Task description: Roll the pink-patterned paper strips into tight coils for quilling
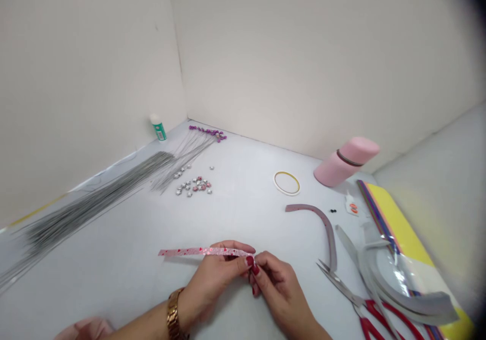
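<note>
A pink paper strip [207,252] with red hearts and glitter stretches to the left from between my hands. My left hand [222,271], with a gold watch at the wrist, pinches the strip near its right end between thumb and fingers. My right hand [275,281] pinches that same end, its thumb tip touching the left thumb. Fingers cover the end itself, so its shape is hidden. Beyond my hands lies a cluster of small silver and pink folded paper stars [197,184].
Grey wires [102,193] fill the left; purple-tipped stems [207,130] and a glue stick [158,128] stand behind. On the right are a tape ring [287,193], pink bottle [345,162], small glue bottle [350,201], loose strip [327,223], red-handled scissors [357,299] and coloured sheets [398,223].
</note>
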Tool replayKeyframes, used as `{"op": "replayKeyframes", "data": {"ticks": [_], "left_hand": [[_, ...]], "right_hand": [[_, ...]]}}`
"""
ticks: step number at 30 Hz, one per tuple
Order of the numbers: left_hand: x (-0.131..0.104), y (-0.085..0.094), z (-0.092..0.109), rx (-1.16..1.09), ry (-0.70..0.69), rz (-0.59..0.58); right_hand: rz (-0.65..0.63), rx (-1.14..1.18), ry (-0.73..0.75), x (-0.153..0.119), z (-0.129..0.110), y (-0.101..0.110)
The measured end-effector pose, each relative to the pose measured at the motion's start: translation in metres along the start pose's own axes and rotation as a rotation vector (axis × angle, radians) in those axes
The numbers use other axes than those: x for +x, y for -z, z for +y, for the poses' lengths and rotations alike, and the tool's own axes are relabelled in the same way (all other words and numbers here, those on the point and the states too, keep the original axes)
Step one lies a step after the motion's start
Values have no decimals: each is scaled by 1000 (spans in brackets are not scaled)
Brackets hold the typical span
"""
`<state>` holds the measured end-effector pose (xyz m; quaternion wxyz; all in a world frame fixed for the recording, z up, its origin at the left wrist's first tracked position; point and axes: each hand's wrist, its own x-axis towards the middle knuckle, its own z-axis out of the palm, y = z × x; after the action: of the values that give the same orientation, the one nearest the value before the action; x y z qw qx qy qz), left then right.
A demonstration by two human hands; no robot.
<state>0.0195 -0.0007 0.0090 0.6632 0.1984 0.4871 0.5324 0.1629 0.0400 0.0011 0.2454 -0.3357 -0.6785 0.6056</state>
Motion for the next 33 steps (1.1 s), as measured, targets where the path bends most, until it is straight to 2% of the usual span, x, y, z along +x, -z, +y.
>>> {"op": "replayKeyframes", "data": {"ticks": [8,18,22,25,28,31,33], "left_hand": [[0,-3,8,47,8,54],[-2,0,8,22,-10,85],[0,0,7,24,-82,70],[1,0,6,3,-119,59],[1,0,7,-53,-110,-10],[0,-1,8,49,-101,-98],[-1,-3,9,128,-103,-80]], "right_hand": [[14,-258,107,0,-3,2],[0,-272,109,0,-1,1],[-28,-292,112,1,-2,0],[-24,-222,73,0,0,0],[-5,-56,3,0,2,1],[8,24,-32,0,3,1],[6,1,-29,0,3,1]]}}
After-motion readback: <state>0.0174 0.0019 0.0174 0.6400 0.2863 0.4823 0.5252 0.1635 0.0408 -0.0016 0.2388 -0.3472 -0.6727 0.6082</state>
